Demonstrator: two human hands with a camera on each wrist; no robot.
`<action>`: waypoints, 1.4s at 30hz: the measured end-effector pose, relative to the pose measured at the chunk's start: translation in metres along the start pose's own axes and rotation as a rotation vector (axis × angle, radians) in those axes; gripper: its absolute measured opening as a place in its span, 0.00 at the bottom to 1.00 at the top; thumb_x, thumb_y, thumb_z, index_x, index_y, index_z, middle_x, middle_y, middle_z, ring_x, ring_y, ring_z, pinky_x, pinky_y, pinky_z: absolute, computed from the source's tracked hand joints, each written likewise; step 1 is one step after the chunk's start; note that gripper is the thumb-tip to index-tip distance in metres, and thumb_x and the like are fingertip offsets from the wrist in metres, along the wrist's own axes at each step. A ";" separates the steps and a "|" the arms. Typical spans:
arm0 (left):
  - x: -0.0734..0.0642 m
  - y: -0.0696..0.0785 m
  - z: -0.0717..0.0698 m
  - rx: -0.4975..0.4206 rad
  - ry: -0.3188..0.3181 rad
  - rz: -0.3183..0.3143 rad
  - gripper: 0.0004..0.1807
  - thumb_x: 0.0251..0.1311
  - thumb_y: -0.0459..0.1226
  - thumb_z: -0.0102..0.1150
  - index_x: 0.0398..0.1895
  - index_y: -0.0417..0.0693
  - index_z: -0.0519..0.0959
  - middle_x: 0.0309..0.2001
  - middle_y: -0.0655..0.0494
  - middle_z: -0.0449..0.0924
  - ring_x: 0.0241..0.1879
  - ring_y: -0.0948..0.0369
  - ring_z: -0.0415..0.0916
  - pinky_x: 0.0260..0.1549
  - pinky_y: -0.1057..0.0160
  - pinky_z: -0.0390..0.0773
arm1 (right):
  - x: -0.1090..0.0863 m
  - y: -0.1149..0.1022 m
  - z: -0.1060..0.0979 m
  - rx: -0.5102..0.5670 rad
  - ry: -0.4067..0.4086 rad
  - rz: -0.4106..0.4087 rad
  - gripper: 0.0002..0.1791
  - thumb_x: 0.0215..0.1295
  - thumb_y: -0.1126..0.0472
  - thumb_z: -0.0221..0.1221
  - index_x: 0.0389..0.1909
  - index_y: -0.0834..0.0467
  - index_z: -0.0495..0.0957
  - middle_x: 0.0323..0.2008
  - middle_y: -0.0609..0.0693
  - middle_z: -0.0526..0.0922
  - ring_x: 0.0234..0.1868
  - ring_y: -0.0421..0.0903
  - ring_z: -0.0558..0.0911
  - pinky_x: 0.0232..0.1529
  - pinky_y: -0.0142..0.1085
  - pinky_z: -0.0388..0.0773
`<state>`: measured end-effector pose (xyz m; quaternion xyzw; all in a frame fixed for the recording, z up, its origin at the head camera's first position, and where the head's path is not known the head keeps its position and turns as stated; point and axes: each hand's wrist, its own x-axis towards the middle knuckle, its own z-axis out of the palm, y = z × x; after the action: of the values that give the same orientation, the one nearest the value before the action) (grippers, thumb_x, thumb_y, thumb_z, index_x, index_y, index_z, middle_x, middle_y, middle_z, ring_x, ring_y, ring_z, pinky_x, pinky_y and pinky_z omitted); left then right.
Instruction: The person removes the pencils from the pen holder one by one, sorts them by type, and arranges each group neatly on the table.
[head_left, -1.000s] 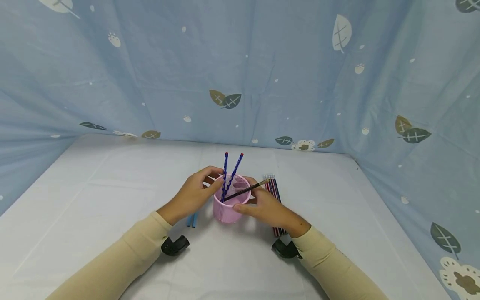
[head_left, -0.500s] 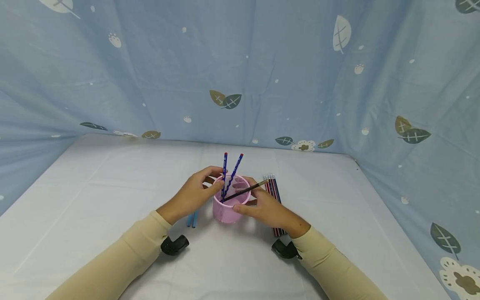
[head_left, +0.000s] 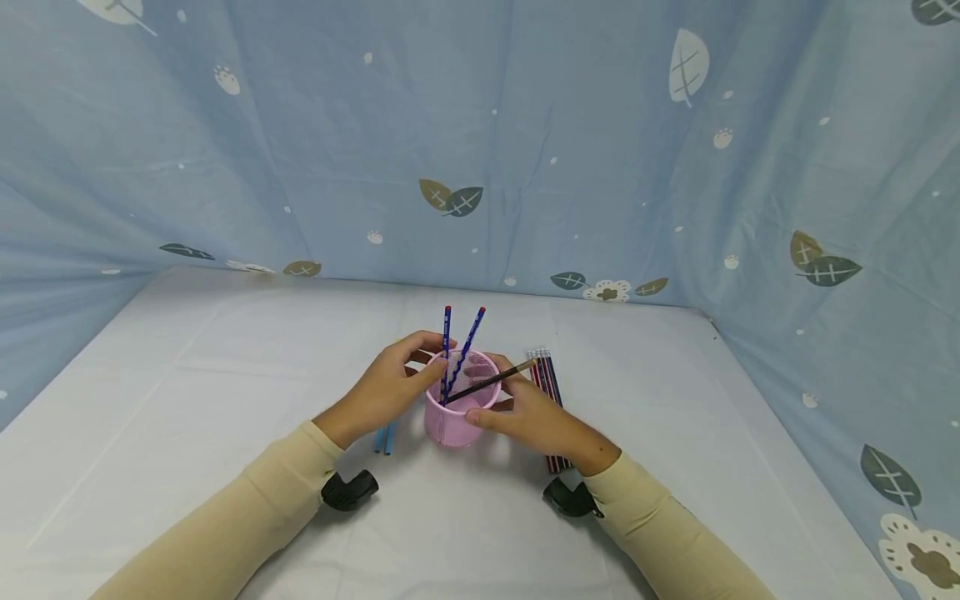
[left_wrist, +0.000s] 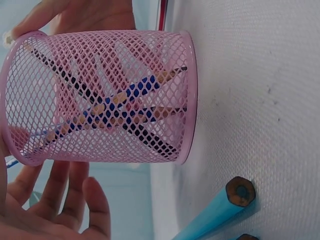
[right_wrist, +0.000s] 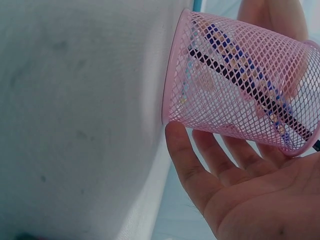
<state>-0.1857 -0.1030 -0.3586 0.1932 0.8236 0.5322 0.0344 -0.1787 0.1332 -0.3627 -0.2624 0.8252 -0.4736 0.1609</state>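
A pink mesh pencil cup stands upright on the white table between both hands. My left hand holds it at the rim on the left, thumb at the near side and fingers reaching behind. From the right, my right hand grips the cup, its thumb along the front and its fingers round the far side. Inside lean two blue pencils with red ends up, their sharpened tips at the bottom in the left wrist view. A dark pencil slants out over the right rim.
Several dark striped pencils lie side by side right of the cup, partly under the right hand. Two light blue pencils lie beneath the left hand, also near the cup in the left wrist view. A blue leaf-patterned curtain bounds the table.
The tops of the blue pencils have shifted slightly left. Both hands keep their hold on the cup, almost still.
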 end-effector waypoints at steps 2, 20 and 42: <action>0.000 0.000 0.000 -0.005 0.017 0.002 0.17 0.74 0.45 0.52 0.61 0.51 0.75 0.58 0.54 0.80 0.57 0.55 0.75 0.54 0.52 0.76 | 0.001 0.001 0.000 0.000 0.001 -0.002 0.42 0.66 0.52 0.65 0.76 0.51 0.54 0.71 0.52 0.67 0.68 0.50 0.72 0.60 0.48 0.78; -0.002 0.008 -0.003 0.052 0.100 0.017 0.15 0.73 0.46 0.55 0.54 0.49 0.79 0.51 0.55 0.82 0.53 0.58 0.77 0.54 0.54 0.75 | 0.000 0.000 0.001 -0.005 -0.009 0.005 0.43 0.67 0.51 0.65 0.77 0.50 0.53 0.71 0.51 0.66 0.70 0.50 0.70 0.61 0.48 0.77; -0.005 0.027 -0.029 -0.131 0.284 0.128 0.15 0.75 0.44 0.51 0.56 0.45 0.75 0.44 0.50 0.80 0.38 0.61 0.83 0.40 0.67 0.82 | 0.001 0.003 0.001 -0.004 0.006 -0.013 0.43 0.66 0.51 0.65 0.76 0.52 0.54 0.70 0.53 0.68 0.68 0.50 0.72 0.59 0.45 0.78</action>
<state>-0.1810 -0.1202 -0.3227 0.1655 0.7697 0.6079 -0.1036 -0.1798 0.1331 -0.3658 -0.2667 0.8248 -0.4739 0.1547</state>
